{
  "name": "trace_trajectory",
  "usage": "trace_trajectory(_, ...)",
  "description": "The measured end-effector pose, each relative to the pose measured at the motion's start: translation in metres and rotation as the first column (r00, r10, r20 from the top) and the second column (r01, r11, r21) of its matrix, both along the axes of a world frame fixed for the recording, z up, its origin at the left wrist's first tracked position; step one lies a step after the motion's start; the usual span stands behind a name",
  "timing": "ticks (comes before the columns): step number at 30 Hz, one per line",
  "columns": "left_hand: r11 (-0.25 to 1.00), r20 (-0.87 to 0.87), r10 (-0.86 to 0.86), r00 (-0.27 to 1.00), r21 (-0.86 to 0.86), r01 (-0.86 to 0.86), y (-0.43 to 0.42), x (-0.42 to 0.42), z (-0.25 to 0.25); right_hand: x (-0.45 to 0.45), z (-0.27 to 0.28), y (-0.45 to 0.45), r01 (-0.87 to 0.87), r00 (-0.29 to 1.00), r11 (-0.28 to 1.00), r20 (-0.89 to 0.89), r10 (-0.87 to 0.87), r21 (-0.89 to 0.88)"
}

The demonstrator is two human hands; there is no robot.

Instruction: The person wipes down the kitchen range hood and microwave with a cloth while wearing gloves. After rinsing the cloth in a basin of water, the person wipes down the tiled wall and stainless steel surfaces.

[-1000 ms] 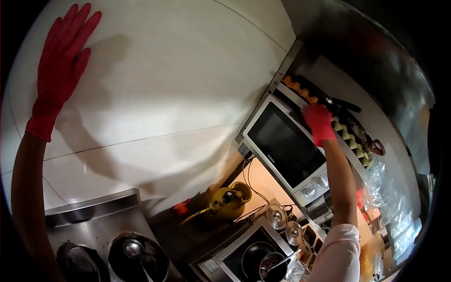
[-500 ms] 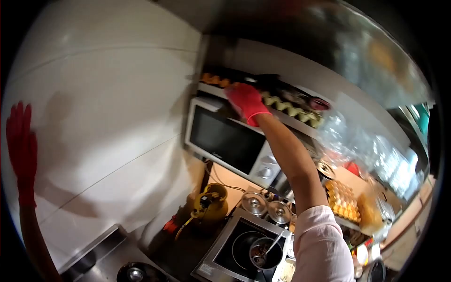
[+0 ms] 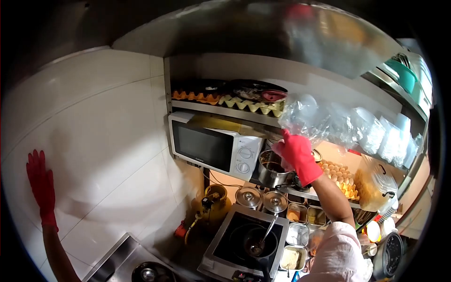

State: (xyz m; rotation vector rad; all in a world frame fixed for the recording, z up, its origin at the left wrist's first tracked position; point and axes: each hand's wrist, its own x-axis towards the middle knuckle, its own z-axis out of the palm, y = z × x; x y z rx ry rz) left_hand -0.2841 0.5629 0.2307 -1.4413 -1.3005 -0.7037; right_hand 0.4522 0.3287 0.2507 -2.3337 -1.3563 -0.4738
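Note:
My left hand [image 3: 41, 188], in a red rubber glove, lies against the white tiled wall [image 3: 108, 141] at the far left with its fingers spread. Gloved in red too, my right hand [image 3: 299, 155] is raised near the shelf edge, just below the clear plastic bags of containers [image 3: 310, 115]. Its fingers look bent round something pale pink, perhaps a cloth, too small to name for certain. Behind and below that hand stands a metal pot [image 3: 272, 175]. The white microwave [image 3: 206, 143] is to the left of it, under a shelf with egg trays [image 3: 249, 104].
An induction cooker [image 3: 221, 239] holds a pan with a ladle. Lidded pots [image 3: 275, 201] and food containers [image 3: 296, 235] stand beside it. A yellow gas cylinder [image 3: 217, 204] is by the wall. Eggs [image 3: 336, 173] fill a tray at right; a metal hood [image 3: 263, 37] hangs overhead.
The view has swung right and levelled. My right hand has moved from the upper shelf's egg trays to the right, below the plastic bags. My left hand remains at the wall.

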Motion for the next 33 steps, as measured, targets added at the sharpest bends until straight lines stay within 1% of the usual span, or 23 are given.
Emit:
trace_trajectory(1,0.999,0.008,-0.013,1.0,-0.041,0.014,-0.007,0.004,0.002,0.0,0.0,-0.001,0.102,0.994,0.99,-0.038,-0.106,-0.1)
trace_trajectory(2,0.996,0.015,-0.027,1.0,-0.081,0.028,-0.016,0.008,0.004,0.04,-0.034,0.017,0.145,0.94,0.988,0.319,-0.123,-0.045)
trace_trajectory(3,0.991,0.025,-0.033,0.999,-0.128,0.036,-0.026,0.013,0.008,0.054,-0.048,0.03,0.15,0.937,0.988,0.316,-0.148,0.019)
trace_trajectory(5,0.976,0.047,-0.047,0.998,-0.209,0.056,-0.043,0.02,0.012,0.074,-0.06,0.048,0.109,0.931,0.992,0.344,-0.125,0.064)
trace_trajectory(6,0.969,0.054,-0.057,0.997,-0.239,0.068,-0.052,0.022,0.011,0.085,-0.062,0.058,0.062,0.922,0.997,0.38,-0.073,0.04)
trace_trajectory(7,0.956,0.057,-0.082,0.995,-0.278,0.095,-0.045,0.004,0.0,0.088,-0.062,0.062,0.013,0.91,1.0,0.415,-0.017,0.014)
trace_trajectory(8,0.961,0.052,-0.066,0.997,-0.266,0.077,-0.056,0.006,-0.006,0.084,-0.06,0.061,-0.012,0.913,1.0,0.409,0.001,0.024)
trace_trajectory(11,0.943,0.073,-0.057,0.996,-0.322,0.078,-0.114,0.021,-0.032,0.061,-0.05,0.068,-0.104,0.92,0.994,0.383,0.08,0.043)
trace_trajectory(12,0.936,0.081,-0.054,0.995,-0.344,0.078,-0.135,0.027,-0.045,0.049,-0.047,0.073,-0.128,0.909,0.991,0.404,0.106,0.027)
trace_trajectory(14,0.903,0.159,-0.076,0.984,-0.408,0.135,-0.172,0.037,-0.078,0.021,-0.035,0.083,-0.167,0.88,0.986,0.451,0.152,-0.007)
trace_trajectory(16,0.867,0.183,-0.152,0.971,-0.447,0.22,-0.214,0.049,-0.107,0.006,-0.028,0.106,-0.259,0.855,0.965,0.456,0.246,-0.035)
trace_trajectory(17,0.849,0.243,-0.13,0.961,-0.474,0.234,-0.232,0.058,-0.117,-0.001,-0.025,0.118,-0.307,0.838,0.95,0.459,0.295,-0.051)
trace_trajectory(18,0.83,0.302,-0.103,0.948,-0.499,0.249,-0.252,0.067,-0.126,-0.011,-0.021,0.128,-0.29,0.832,0.954,0.472,0.291,-0.077)
trace_trajectory(20,0.81,0.348,-0.117,0.93,-0.508,0.292,-0.295,0.082,-0.138,-0.031,-0.013,0.144,-0.257,0.819,0.959,0.5,0.283,-0.123)
trace_trajectory(21,0.812,0.398,-0.128,0.908,-0.484,0.327,-0.318,0.09,-0.142,-0.036,-0.015,0.155,-0.202,0.814,0.965,0.52,0.261,-0.167)
trace_trajectory(22,0.82,0.391,-0.135,0.91,-0.471,0.325,-0.334,0.086,-0.155,-0.039,-0.016,0.163,-0.205,0.828,0.964,0.496,0.262,-0.168)
trace_trajectory(24,0.83,0.456,-0.099,0.885,-0.453,0.326,-0.369,0.081,-0.175,-0.034,-0.021,0.177,-0.21,0.853,0.962,0.449,0.266,-0.171)
trace_trajectory(25,0.825,0.464,-0.05,0.885,-0.48,0.298,-0.387,0.075,-0.185,-0.021,-0.028,0.197,-0.21,0.882,0.96,0.386,0.269,-0.188)
trace_trajectory(26,0.821,0.488,-0.049,0.872,-0.477,0.313,-0.409,0.079,-0.184,-0.018,-0.032,0.195,-0.229,0.845,0.965,0.466,0.261,-0.126)
trace_trajectory(27,0.847,0.472,-0.029,0.881,-0.457,0.273,-0.434,0.1,-0.175,-0.016,-0.033,0.193,-0.229,0.85,0.965,0.455,0.264,-0.132)
trace_trajectory(28,0.852,0.477,-0.02,0.878,-0.452,0.265,-0.448,0.103,-0.175,-0.016,-0.034,0.193,-0.227,0.856,0.964,0.444,0.265,-0.137)
trace_trajectory(31,0.85,0.526,0.022,0.85,-0.457,0.261,-0.487,0.099,-0.191,-0.025,-0.021,0.166,-0.236,0.818,0.951,0.487,0.306,-0.201)
trace_trajectory(33,0.85,0.555,0.047,0.831,-0.46,0.259,-0.511,0.1,-0.198,-0.023,-0.021,0.167,-0.228,0.838,0.961,0.471,0.276,-0.157)
